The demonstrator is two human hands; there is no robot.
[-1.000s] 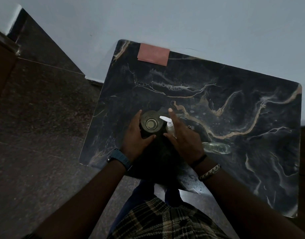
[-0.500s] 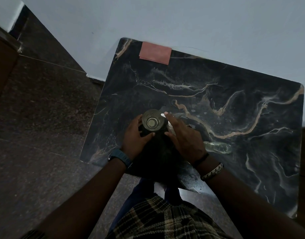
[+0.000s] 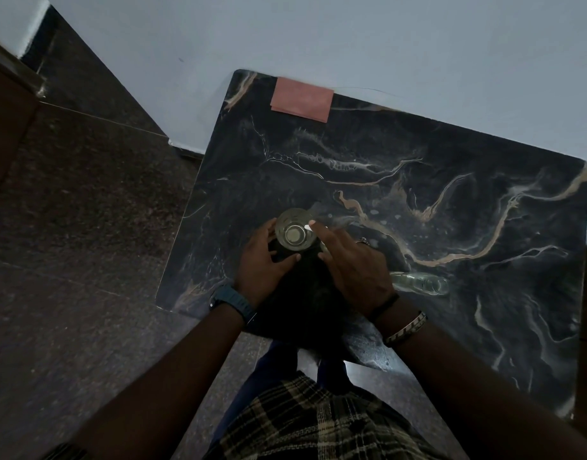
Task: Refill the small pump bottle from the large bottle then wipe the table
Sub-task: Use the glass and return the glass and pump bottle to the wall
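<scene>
The large clear bottle (image 3: 295,233) stands upright near the front left of the dark marble table (image 3: 451,154), and I look straight down into its uncapped mouth. My left hand (image 3: 263,263) wraps around its left side. My right hand (image 3: 350,260) is closed over the small pump bottle, of which only the white nozzle tip (image 3: 308,227) shows. That tip touches the right rim of the large bottle. The rest of the pump bottle is hidden under my fingers.
A clear bottle-like piece (image 3: 419,283) lies on its side just right of my right wrist. A folded pink cloth (image 3: 302,102) rests at the table's far edge against the wall. Dark stone floor (image 3: 86,227) lies to the left.
My right hand has brought the pump nozzle left, up against the large bottle's rim, and now covers most of the pump. My left hand keeps its hold.
</scene>
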